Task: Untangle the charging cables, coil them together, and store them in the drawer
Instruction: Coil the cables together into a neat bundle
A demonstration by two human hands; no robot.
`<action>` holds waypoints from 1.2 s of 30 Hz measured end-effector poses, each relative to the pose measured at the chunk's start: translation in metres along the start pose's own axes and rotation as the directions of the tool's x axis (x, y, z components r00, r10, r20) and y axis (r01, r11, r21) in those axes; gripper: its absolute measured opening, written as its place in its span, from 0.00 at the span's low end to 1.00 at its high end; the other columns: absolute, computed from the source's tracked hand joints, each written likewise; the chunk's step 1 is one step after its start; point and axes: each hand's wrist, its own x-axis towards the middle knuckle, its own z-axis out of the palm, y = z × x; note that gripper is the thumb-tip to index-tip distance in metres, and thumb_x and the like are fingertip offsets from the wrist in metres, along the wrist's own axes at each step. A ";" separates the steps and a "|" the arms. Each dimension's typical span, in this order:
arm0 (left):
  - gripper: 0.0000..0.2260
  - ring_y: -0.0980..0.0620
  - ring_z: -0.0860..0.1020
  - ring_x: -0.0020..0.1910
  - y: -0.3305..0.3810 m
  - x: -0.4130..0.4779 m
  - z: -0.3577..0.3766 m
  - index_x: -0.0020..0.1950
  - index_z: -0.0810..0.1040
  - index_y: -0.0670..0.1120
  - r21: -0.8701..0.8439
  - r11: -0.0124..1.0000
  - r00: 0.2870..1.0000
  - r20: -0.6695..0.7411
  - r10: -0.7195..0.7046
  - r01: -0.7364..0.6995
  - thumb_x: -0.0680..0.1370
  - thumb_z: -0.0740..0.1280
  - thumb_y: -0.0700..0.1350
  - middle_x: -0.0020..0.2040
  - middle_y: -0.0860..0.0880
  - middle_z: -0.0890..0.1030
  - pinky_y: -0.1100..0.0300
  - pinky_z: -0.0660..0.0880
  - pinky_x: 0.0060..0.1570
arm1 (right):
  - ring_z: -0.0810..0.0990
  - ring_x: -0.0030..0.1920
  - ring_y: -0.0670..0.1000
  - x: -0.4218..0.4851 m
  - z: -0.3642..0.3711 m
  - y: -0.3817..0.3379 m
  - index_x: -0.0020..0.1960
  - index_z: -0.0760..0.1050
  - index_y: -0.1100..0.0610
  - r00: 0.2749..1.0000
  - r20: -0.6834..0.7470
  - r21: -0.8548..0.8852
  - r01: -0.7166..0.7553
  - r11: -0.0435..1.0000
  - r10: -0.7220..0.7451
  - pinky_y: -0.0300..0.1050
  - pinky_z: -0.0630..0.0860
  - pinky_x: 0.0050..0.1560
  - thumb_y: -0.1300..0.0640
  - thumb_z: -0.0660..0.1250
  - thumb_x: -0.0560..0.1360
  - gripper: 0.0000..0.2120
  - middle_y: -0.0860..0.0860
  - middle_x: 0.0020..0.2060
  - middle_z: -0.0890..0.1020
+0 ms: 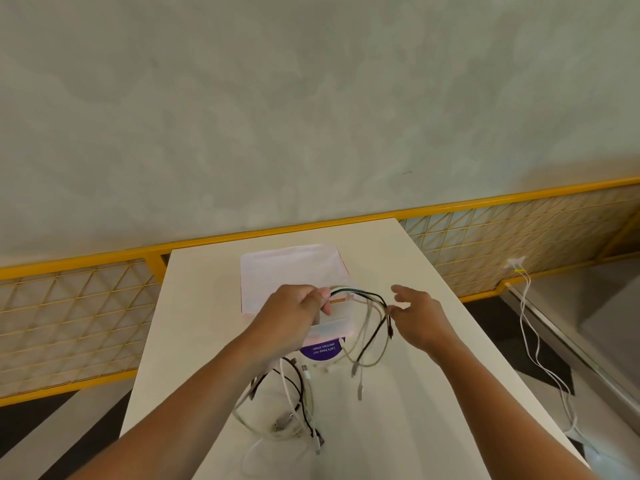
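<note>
A bunch of black, white and grey charging cables (367, 327) arches above the white table (433, 341). My left hand (294, 311) grips one end of the bunch, with more cable ends (294, 403) trailing down onto the table below it. My right hand (415, 317) is at the other side of the arch, thumb and a finger pinching the black cable near its plug, the other fingers spread. Loose ends with plugs (358, 382) hang from the arch. No drawer is in view.
A translucent pink-edged box (287, 271) lies on the table behind my hands, over a purple round sticker (322, 349). A yellow wire-grid fence (519, 237) runs behind the table. White cables (533, 341) hang from a wall socket at the right.
</note>
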 end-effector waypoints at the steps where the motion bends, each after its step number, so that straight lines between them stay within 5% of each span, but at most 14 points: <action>1: 0.16 0.59 0.65 0.20 0.001 0.002 0.004 0.46 0.80 0.44 0.030 0.999 1.000 -0.017 0.011 -0.011 0.85 0.58 0.50 0.28 0.55 0.69 0.66 0.61 0.25 | 0.79 0.62 0.53 -0.003 -0.002 -0.005 0.72 0.73 0.54 1.000 -0.030 -0.041 0.003 0.999 -0.004 0.42 0.72 0.59 0.59 0.65 0.80 0.21 0.53 0.64 0.79; 4: 0.16 0.57 0.68 0.27 0.004 0.006 0.016 0.45 0.80 0.47 0.122 0.991 0.997 -0.058 0.054 -0.047 0.84 0.57 0.51 0.32 0.55 0.71 0.64 0.63 0.29 | 0.84 0.47 0.54 -0.014 -0.010 -0.028 0.61 0.79 0.57 0.996 -0.093 0.019 -0.018 1.000 0.019 0.48 0.81 0.51 0.54 0.64 0.80 0.13 0.55 0.51 0.85; 6: 0.16 0.58 0.71 0.32 0.006 0.007 0.022 0.45 0.81 0.47 0.220 0.972 0.994 -0.055 0.094 -0.080 0.85 0.57 0.50 0.35 0.57 0.73 0.66 0.66 0.33 | 0.86 0.36 0.54 -0.024 -0.013 -0.049 0.51 0.80 0.59 0.997 0.046 0.117 -0.069 0.991 0.064 0.49 0.83 0.40 0.44 0.63 0.81 0.18 0.55 0.40 0.87; 9: 0.16 0.58 0.73 0.33 0.006 0.005 0.029 0.44 0.81 0.48 0.296 0.938 0.984 0.044 0.174 -0.179 0.84 0.58 0.51 0.36 0.51 0.79 0.70 0.66 0.31 | 0.85 0.31 0.55 -0.033 -0.012 -0.072 0.49 0.80 0.62 0.962 0.252 0.188 -0.152 0.970 0.102 0.44 0.79 0.32 0.34 0.62 0.78 0.29 0.58 0.36 0.87; 13: 0.18 0.60 0.69 0.26 0.004 0.002 0.033 0.34 0.76 0.51 0.284 0.927 0.965 0.166 0.204 -0.245 0.84 0.60 0.50 0.26 0.58 0.74 0.65 0.63 0.30 | 0.78 0.27 0.52 -0.030 -0.005 -0.074 0.44 0.80 0.67 0.942 0.312 0.191 -0.190 0.963 0.124 0.40 0.74 0.27 0.48 0.70 0.78 0.20 0.57 0.31 0.83; 17: 0.18 0.52 0.65 0.28 -0.004 -0.002 0.032 0.38 0.74 0.41 0.184 0.967 0.951 0.285 0.120 -0.177 0.82 0.64 0.52 0.29 0.52 0.68 0.61 0.63 0.29 | 0.64 0.25 0.50 -0.019 0.006 -0.064 0.40 0.70 0.63 0.955 0.222 0.149 -0.231 0.961 0.195 0.39 0.60 0.25 0.66 0.62 0.76 0.06 0.56 0.29 0.70; 26: 0.16 0.55 0.64 0.28 -0.040 -0.010 -0.004 0.44 0.84 0.46 0.092 0.995 0.937 0.343 -0.065 0.035 0.80 0.66 0.57 0.31 0.54 0.69 0.63 0.62 0.29 | 0.67 0.30 0.52 0.012 0.003 -0.038 0.40 0.66 0.60 0.962 -0.064 0.262 -0.242 0.934 0.267 0.43 0.63 0.29 0.67 0.57 0.73 0.05 0.56 0.35 0.71; 34: 0.19 0.56 0.64 0.29 -0.057 -0.010 -0.042 0.41 0.83 0.46 0.071 0.997 0.972 0.234 -0.030 0.013 0.72 0.67 0.63 0.30 0.55 0.69 0.61 0.63 0.31 | 0.69 0.34 0.52 0.038 -0.018 -0.054 0.48 0.74 0.65 0.960 -0.217 0.299 -0.108 0.948 0.178 0.46 0.68 0.34 0.65 0.57 0.76 0.07 0.56 0.37 0.72; 36: 0.20 0.56 0.64 0.28 -0.055 -0.008 -0.050 0.40 0.82 0.47 0.076 0.997 0.983 0.184 -0.005 -0.009 0.71 0.67 0.63 0.29 0.55 0.68 0.63 0.63 0.30 | 0.65 0.35 0.53 0.046 -0.024 -0.062 0.41 0.72 0.63 0.958 -0.263 0.329 -0.024 0.944 0.116 0.48 0.65 0.36 0.67 0.54 0.75 0.09 0.55 0.36 0.70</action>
